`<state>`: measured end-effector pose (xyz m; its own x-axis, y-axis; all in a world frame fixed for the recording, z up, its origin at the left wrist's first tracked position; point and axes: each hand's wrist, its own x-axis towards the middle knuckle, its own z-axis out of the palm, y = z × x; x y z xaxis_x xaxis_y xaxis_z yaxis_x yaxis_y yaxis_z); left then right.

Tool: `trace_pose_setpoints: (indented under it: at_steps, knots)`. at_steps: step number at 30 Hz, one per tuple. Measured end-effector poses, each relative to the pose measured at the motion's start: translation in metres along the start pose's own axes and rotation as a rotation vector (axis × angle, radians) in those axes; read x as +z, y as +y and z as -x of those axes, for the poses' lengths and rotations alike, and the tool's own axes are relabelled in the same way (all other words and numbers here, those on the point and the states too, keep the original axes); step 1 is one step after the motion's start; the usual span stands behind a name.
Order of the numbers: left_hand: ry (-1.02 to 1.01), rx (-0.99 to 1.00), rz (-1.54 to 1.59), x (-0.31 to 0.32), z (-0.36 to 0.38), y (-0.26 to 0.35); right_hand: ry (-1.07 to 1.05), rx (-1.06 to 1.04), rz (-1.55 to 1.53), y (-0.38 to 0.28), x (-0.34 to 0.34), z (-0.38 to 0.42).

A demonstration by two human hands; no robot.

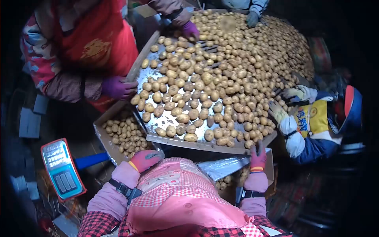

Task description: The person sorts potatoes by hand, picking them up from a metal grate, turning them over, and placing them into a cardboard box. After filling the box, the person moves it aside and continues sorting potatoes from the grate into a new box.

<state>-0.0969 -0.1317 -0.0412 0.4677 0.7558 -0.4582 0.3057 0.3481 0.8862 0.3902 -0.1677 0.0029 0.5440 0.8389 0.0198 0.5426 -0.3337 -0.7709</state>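
My left hand, in a pink glove, lies beside the near rim of a cardboard box of small potatoes. Its fingers look stretched out, with nothing visible in them. At the near right edge of the sorting table, my right hand in a pink glove points upward. Thumb and dark-tipped fingers are apart, close to the potatoes spread over the metal top. Below the table edge, between my hands, a second box holds a silvery plastic sheet and some potatoes.
A scale with a keypad stands at left. One person in a red apron rests a purple glove by the table's left edge. Another purple glove and a grey-blue glove work behind; pale gloves reach in from the right.
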Motion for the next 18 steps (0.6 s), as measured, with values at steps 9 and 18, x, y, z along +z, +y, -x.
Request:
trace_pose_setpoints:
  at_steps: [9,18]
  knots:
    - [0.358,-0.197,0.041,-0.009,0.066,-0.071,-0.491,-0.588,0.242,-0.134,0.202,-0.059]
    - [0.537,-0.180,-0.181,0.006,0.107,-0.081,-0.909,-0.575,0.889,-0.205,0.305,-0.096]
